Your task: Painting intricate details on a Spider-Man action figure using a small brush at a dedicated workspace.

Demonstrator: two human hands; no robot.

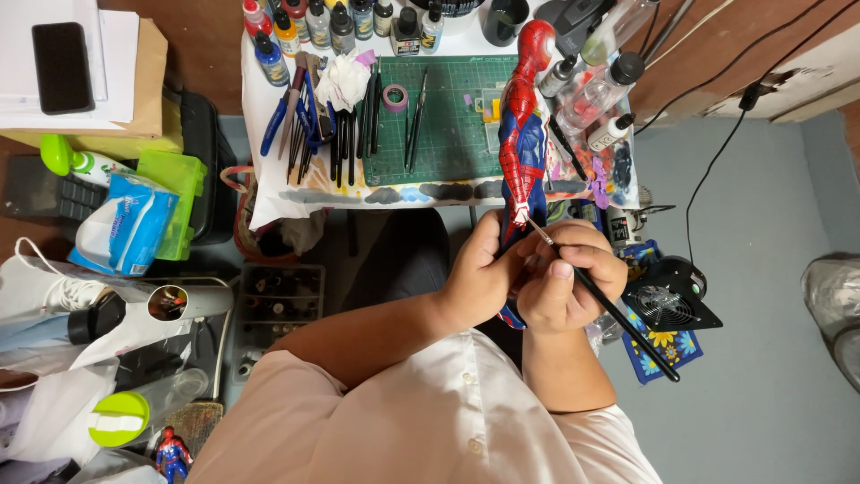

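White shirt (430, 421) fills the bottom of the view, closest to the lens, with both forearms reaching up from it. Left hand (479, 273) wraps around the lower legs of a red and blue figure (522, 125), fingers closed on it; the figure stands nearly upright out of the grip, its head up over the far edge of the green cutting mat (443, 121), its feet hidden behind the hand. Right hand (569, 278) sits just beside the left, touching it, and pinches a thin black paintbrush (618, 314) between thumb and fingers. Brush runs diagonally: the handle points down and right past the wrist, the pale tip meets the figure's lower leg just above the left hand's fingers. Both hands hover in front of the small white table (269, 193), below its near edge. On the table: a row of paint bottles (340, 27) along the back, brushes and tools (340, 134) lying left of the mat, clear bottles (600, 81) to the right of the figure. Small black fan (667, 300) sits on the floor right of the hands.
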